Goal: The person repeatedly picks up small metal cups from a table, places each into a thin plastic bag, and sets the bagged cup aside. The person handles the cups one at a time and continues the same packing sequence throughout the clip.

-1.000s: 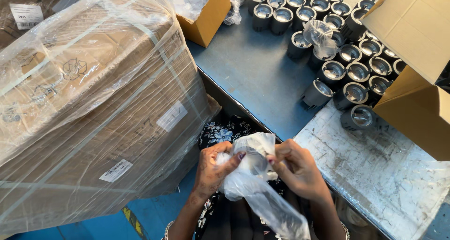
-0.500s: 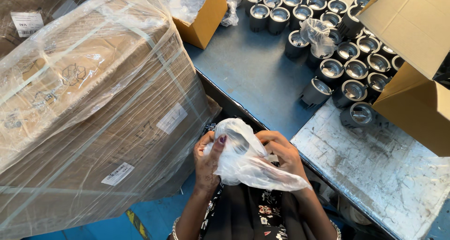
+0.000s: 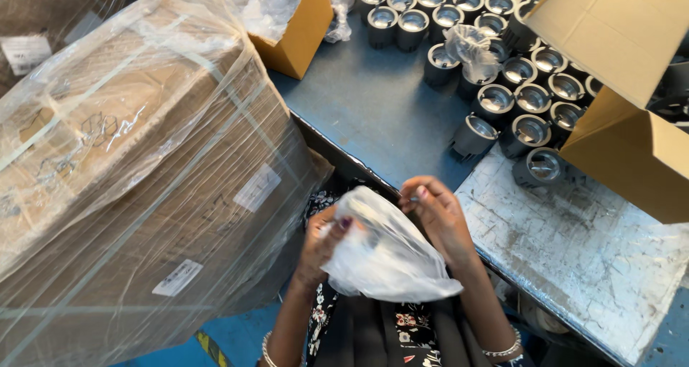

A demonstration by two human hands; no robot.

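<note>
My left hand (image 3: 321, 243) and my right hand (image 3: 436, 213) both grip a clear plastic bag (image 3: 384, 256) held over my lap, just in front of the grey table's (image 3: 373, 116) near edge. A dark part shows faintly through the bag near my fingers; what it is cannot be made out. The bag hangs down and to the right between my wrists.
Several black cylindrical housings (image 3: 513, 87) with shiny insides stand on the table at the back right. An open cardboard box (image 3: 631, 101) sits at the right, a smaller orange box (image 3: 294, 22) at the back. A large film-wrapped carton (image 3: 136, 187) fills the left.
The bag was stretched long and hanging down a second ago; now it is gathered into a rounder bundle between my hands, which have drawn closer around it.
</note>
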